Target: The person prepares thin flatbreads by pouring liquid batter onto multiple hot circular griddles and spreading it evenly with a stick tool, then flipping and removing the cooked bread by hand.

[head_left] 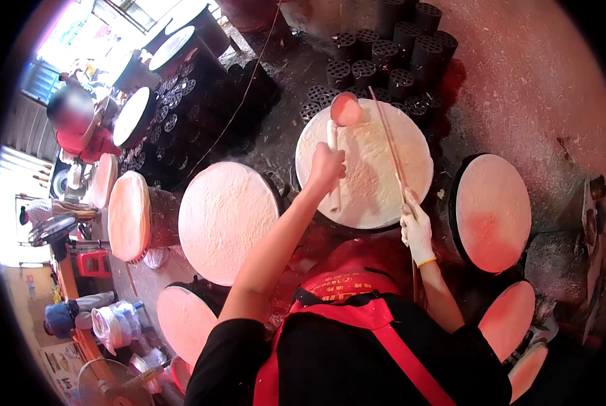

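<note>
Gripping the ladle (347, 109) by its white handle: your bare left hand (326, 166), fingers wrapped around it. The bowl sits just beyond those knuckles, above the far part of the pale round surface (367, 197), which lies under the left hand and ahead of the right. Your right hand (416, 227), in a white glove, is closed around a thin stick (387, 139), maybe a pair, slanting away across the same surface.

Step in hand, my guess: working that pale layer with both tools. Next move probably calls for a level bowl and the stick kept clear of it.

Outward: left of your left hand, a second pale round (228, 223); right of your right hand, a third pale round (494, 213). Beyond both hands, dark holed cylinders (411, 54). Far off left of your left hand, a person in red (100, 139).

Can't tell: whether the bowl holds anything or touches the surface. Stick's near end runs out of sight by your body. Glove hides the exact finger grip; far-left clutter is glare-washed.
</note>
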`<state>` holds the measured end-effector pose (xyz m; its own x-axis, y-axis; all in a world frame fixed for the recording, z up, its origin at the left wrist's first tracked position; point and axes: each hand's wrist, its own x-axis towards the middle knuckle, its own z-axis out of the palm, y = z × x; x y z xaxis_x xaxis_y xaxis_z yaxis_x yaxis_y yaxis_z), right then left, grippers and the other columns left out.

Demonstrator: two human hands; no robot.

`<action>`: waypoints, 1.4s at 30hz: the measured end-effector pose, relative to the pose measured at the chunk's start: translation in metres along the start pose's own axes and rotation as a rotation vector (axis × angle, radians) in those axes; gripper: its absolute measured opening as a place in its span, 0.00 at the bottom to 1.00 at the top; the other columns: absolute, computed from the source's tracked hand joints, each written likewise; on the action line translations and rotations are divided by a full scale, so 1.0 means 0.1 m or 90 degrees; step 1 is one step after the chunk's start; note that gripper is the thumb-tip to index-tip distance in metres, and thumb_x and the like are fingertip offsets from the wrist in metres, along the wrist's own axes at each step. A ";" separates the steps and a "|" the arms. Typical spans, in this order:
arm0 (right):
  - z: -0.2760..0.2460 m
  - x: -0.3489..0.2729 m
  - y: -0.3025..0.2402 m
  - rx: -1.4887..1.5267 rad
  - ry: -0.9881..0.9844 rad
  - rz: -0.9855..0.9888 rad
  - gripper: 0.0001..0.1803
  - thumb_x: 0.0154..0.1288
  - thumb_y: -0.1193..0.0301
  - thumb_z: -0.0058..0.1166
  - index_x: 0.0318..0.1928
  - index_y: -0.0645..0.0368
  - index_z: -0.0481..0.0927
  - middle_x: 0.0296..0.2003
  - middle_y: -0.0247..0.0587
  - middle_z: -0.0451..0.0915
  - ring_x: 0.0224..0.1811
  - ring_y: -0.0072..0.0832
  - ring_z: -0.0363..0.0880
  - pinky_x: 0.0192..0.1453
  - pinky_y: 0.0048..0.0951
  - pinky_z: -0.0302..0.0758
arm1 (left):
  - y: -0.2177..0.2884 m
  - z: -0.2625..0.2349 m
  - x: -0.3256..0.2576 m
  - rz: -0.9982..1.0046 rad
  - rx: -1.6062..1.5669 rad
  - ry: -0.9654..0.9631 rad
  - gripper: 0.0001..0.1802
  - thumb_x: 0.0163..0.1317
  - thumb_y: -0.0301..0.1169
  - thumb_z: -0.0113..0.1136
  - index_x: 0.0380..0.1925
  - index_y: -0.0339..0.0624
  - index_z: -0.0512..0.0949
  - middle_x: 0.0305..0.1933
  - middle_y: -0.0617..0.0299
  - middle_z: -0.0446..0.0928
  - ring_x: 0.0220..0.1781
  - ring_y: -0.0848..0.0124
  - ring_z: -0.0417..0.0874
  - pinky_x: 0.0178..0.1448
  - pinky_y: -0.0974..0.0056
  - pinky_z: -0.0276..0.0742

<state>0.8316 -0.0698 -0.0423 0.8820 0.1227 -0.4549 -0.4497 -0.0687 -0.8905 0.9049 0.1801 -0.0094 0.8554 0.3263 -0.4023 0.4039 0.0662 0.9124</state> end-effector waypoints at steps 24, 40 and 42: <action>0.34 -0.01 -0.04 -0.597 -0.046 -0.278 0.22 0.63 0.62 0.49 0.59 0.43 0.73 0.40 0.56 0.79 0.42 0.50 0.78 0.47 0.44 0.74 | -0.60 -0.12 -0.15 -0.111 -0.132 0.091 0.12 0.58 0.23 0.46 0.39 0.27 0.58 0.22 0.50 0.70 0.15 0.63 0.74 0.13 0.63 0.65; 0.01 -0.01 -0.25 -0.492 0.082 -0.333 0.21 0.64 0.71 0.51 0.58 0.52 0.74 0.49 0.51 0.78 0.52 0.35 0.79 0.51 0.28 0.72 | 0.61 -1.25 -0.92 -0.421 -0.887 -0.480 0.11 0.70 0.26 0.41 0.47 0.30 0.62 0.26 0.64 0.60 0.16 0.82 0.60 0.12 0.77 0.59; -0.04 0.00 0.06 -0.574 0.070 -0.327 0.20 0.61 0.67 0.50 0.56 0.42 0.76 0.40 0.52 0.80 0.40 0.46 0.80 0.43 0.37 0.76 | 0.73 -1.30 -1.18 -0.301 -0.799 -0.435 0.11 0.70 0.26 0.41 0.48 0.29 0.62 0.26 0.64 0.60 0.16 0.82 0.59 0.12 0.78 0.58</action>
<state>0.8294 -0.0745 -0.0472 0.9656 0.2592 0.0211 0.2157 -0.7531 -0.6215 0.7910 0.2687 0.1148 0.8546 -0.4218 -0.3029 0.4481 0.8938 0.0195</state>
